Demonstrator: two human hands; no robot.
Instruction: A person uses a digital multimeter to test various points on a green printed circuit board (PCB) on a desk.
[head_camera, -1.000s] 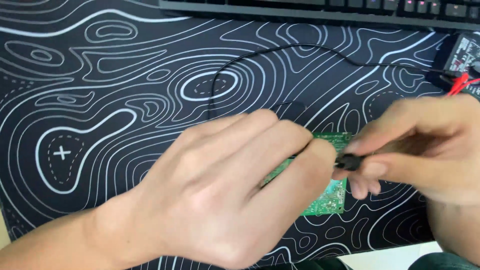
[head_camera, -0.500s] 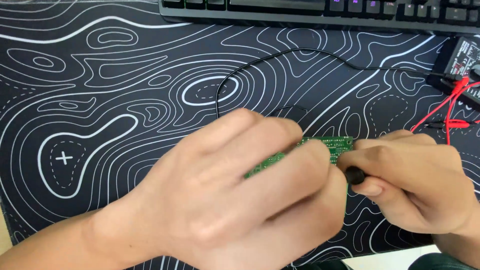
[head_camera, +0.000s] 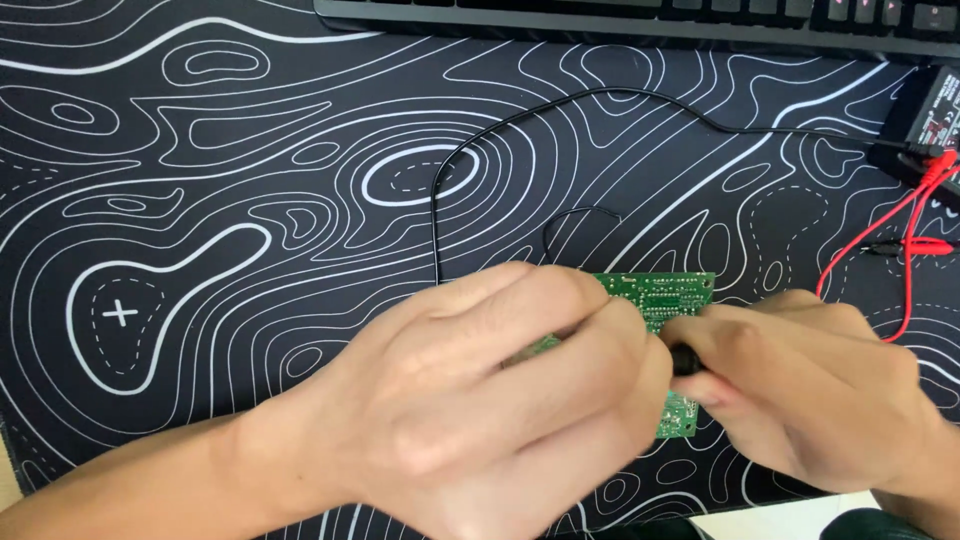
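A green circuit board lies low in the middle of a black desk mat with white contour lines. My left hand lies over most of the board, fingers curled; whatever it pinches is hidden. My right hand meets it from the right and grips a black probe over the board. A thin black wire loops from behind my left hand across the mat to the upper right.
A dark keyboard runs along the top edge. At the upper right sits a small black device with red leads curving down the mat. A white surface shows at the bottom right.
Both hands have shifted slightly left and down in view, still closed together over the board. More of the board's top edge and the red leads now show.
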